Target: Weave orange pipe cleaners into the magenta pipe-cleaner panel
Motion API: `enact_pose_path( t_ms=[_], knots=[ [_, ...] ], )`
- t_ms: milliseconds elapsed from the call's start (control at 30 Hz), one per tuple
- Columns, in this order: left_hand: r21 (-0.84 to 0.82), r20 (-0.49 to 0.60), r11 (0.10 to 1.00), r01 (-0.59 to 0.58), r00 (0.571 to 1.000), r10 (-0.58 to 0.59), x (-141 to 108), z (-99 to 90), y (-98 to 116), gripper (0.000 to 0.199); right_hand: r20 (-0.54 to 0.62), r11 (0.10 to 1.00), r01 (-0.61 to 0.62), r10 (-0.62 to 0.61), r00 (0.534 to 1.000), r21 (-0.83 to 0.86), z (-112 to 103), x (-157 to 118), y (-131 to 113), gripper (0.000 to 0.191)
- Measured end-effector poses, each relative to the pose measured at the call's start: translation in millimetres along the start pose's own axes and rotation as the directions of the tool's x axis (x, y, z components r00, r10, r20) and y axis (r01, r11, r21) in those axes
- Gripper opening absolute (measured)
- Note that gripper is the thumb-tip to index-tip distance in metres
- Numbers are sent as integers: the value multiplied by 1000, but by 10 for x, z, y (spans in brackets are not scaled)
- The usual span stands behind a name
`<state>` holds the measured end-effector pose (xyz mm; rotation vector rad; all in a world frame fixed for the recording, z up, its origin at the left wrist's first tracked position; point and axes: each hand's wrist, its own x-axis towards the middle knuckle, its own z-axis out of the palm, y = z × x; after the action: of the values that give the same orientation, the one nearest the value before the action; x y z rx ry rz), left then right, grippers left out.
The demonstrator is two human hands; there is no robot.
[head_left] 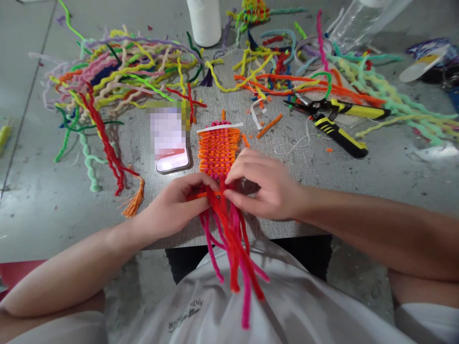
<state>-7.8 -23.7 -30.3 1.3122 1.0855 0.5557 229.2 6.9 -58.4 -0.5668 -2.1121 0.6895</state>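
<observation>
A small woven piece of orange and pink pipe cleaners lies on the table in front of me, with a white strip across its far end. Loose red and pink pipe cleaners hang from its near end, over the table edge toward my lap. My left hand pinches an orange pipe cleaner between thumb and fingers, left of the strands. From the right, my right hand closes thumb and fingers on the red strands just below the weave. Its fingertips partly cover what they grip.
Left of the weave lies a phone, near an orange tassel. Behind are a heap of coloured pipe cleaners and a white bottle. Yellow-black pliers rest at right, beside white string and green strands.
</observation>
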Motion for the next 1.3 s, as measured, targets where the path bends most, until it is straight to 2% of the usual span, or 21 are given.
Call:
enact_pose_path(
  t_ms=[100, 200, 267, 400, 533, 633, 800, 1000, 1200, 1300],
  knots=[
    [48, 3, 999, 0, 1000, 0, 10, -1, -5, 11, 20, 999, 52, -52, 998, -14, 28, -6, 7, 15],
    [36, 9, 999, 8, 1000, -9, 16, -1, -22, 16, 64, 996, 84, -83, 995, -16, 40, -12, 6, 8],
    [15, 16, 1000, 16, 1000, -16, 14, 0, -32, 18, 76, 998, 62, -64, 995, 17, 31, -12, -2, 3],
    [-30, 19, 999, 41, 999, -40, 5, 7, -37, 22, 87, 994, -28, 19, 996, 107, -3, -12, -17, 18],
    [-70, 18, 997, 19, 1000, -17, 4, 8, -30, 20, 99, 985, -86, 72, 993, 152, -7, -17, -8, 21],
    [-128, 24, 991, 26, 999, -23, 5, 3, -26, 23, 105, 986, -56, 40, 994, 157, 0, -10, 5, 18],
    [-277, 52, 955, 109, 994, -98, 8, 0, -15, 40, 164, 988, 10, -35, 986, 153, 2, 4, 0, 27],
    [-327, 55, 936, 129, 992, -117, 12, 9, 6, 43, 200, 999, 19, -29, 979, 47, 20, -29, 18, 22],
    [-331, 16, 929, 166, 985, -170, 12, 33, 18, 44, 219, 959, 166, -116, 969, -229, 66, -92, -82, 24],
    [-293, 1, 943, 155, 987, -162, 8, 37, 13, 39, 227, 931, 205, -139, 964, -301, 115, -136, -179, 23]
  ],
)
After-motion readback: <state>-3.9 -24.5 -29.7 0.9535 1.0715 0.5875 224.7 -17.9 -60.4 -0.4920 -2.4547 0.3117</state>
